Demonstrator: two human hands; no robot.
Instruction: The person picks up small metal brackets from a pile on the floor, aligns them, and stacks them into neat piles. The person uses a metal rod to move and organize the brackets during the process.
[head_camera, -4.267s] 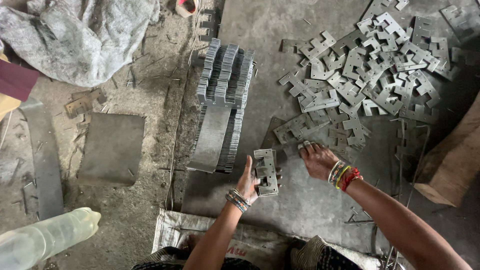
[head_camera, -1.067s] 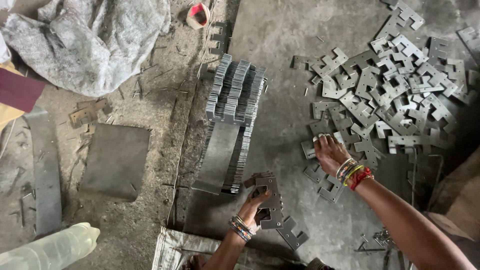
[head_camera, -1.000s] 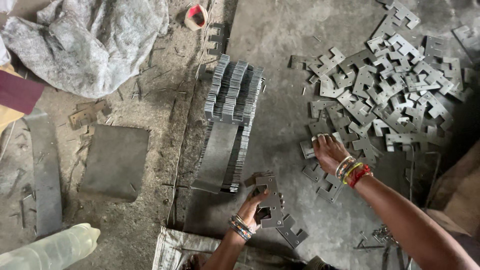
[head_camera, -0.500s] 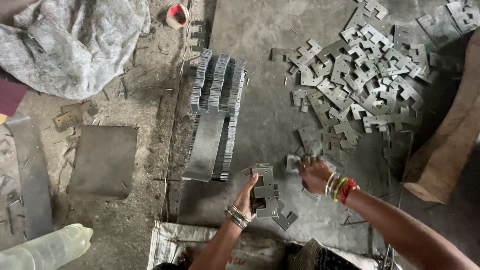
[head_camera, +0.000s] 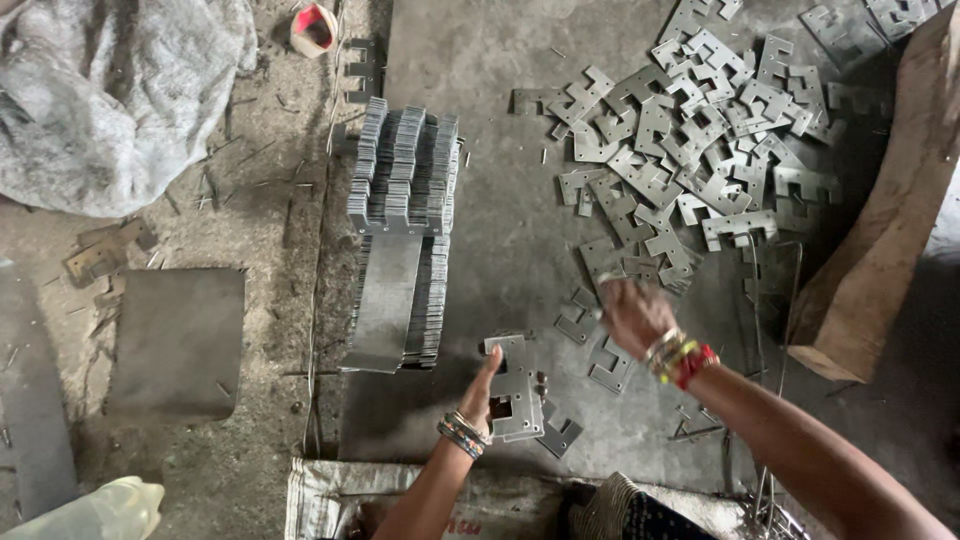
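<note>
My left hand (head_camera: 481, 385) steadies a small stack of notched grey metal plates (head_camera: 516, 393) standing on the dark steel floor sheet (head_camera: 500, 170), thumb and fingers against its left side. My right hand (head_camera: 634, 314), with bangles at the wrist, is blurred and hovers over a few loose plates (head_camera: 610, 362) just right of that stack. Its fingers are curled, and I cannot make out whether a plate is in them. Beyond it lies a big heap of loose plates (head_camera: 700, 130).
A long row of stacked plates (head_camera: 402, 200) lies to the left of my hands. A wooden block (head_camera: 880, 230) stands at the right. On the dirt floor at left are a flat metal sheet (head_camera: 175, 340), a grey sack (head_camera: 110, 90) and a plastic bottle (head_camera: 90, 512).
My right hand has come back from the loose heap to the plates beside the small stack. My left hand has stayed on that stack, which now stands more squared up.
</note>
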